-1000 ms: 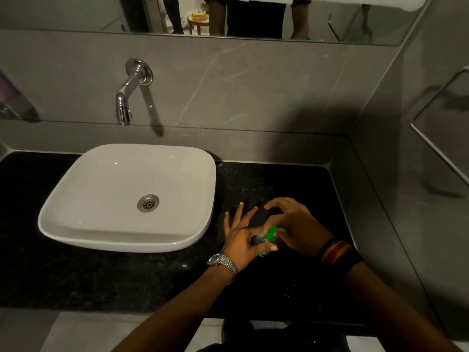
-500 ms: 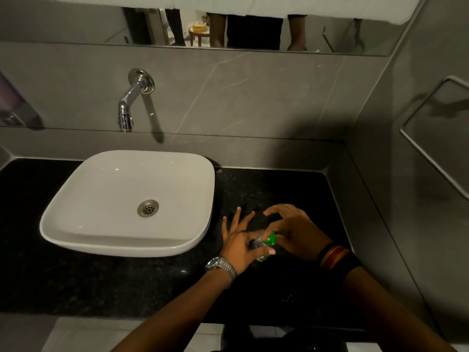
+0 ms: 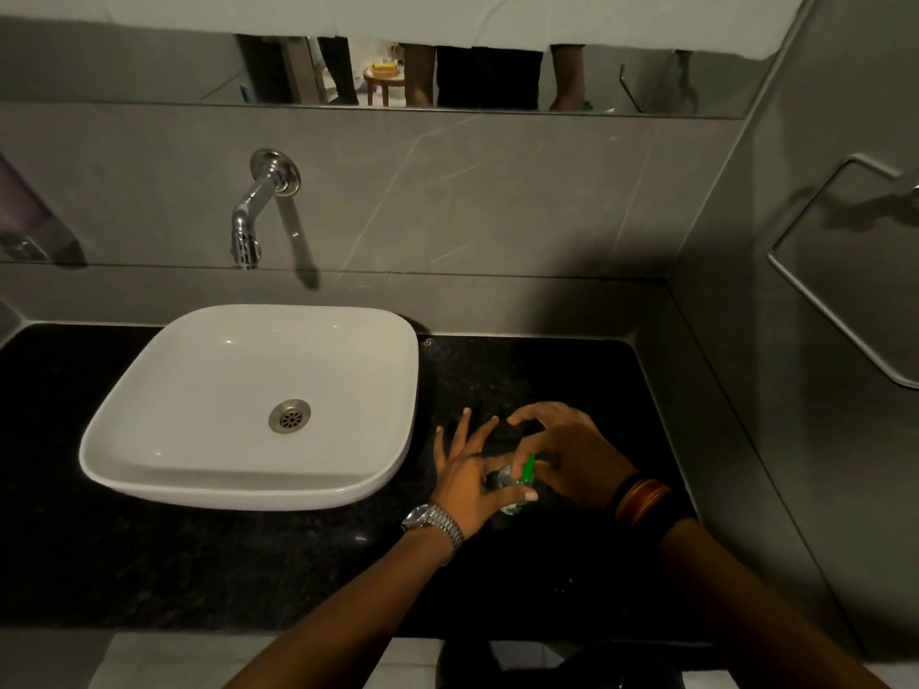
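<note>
Starting at the fingertips: the right hand (image 3: 572, 455) pinches the green end of a small green-and-silver packet (image 3: 521, 482) between thumb and a finger, with the index finger arched up over it, out of the way. The left hand (image 3: 467, 482) clamps the silvery end under its thumb, and its other fingers (image 3: 460, 435) fan out straight and wide, holding nothing. To me that reads as one hand anchoring and the other tearing or twisting the thing open, though I can't tell exactly what the packet is, it's tiny and half hidden.

The packet sits just right of the basin (image 3: 224, 380), low over the black counter (image 3: 199, 564), near the basin's front right corner. Makes sense: close enough to the basin to use whatever comes out, but with room for both hands.

Going outward, there's a metal watch (image 3: 432, 522) on the left wrist and a stack of dark and orange bands (image 3: 639, 499) on the right wrist. The tap (image 3: 248, 226) sticks out of the wall behind the basin, and no water is running.
</note>
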Action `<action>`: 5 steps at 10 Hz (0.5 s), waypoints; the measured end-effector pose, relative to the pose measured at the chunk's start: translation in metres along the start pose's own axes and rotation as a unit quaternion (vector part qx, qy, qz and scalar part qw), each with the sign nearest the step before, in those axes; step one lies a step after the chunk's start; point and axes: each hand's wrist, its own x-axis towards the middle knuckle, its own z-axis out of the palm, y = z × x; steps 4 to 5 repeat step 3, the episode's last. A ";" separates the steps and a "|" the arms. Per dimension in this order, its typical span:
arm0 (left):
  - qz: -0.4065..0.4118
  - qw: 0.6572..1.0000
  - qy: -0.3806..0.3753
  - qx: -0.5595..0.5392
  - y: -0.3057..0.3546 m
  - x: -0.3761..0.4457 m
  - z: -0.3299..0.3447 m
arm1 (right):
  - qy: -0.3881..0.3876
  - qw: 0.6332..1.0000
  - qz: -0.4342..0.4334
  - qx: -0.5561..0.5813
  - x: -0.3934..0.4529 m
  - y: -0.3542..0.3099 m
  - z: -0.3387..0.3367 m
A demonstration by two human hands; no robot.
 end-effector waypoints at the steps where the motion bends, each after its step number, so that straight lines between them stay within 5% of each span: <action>1: 0.002 1.000 -0.002 -0.001 0.001 0.001 -0.001 | 0.007 1.000 -0.002 -0.002 0.002 0.002 0.001; 5: 0.008 0.998 -0.048 0.028 0.000 0.002 -0.008 | 0.030 0.998 -0.004 0.049 -0.002 -0.002 -0.008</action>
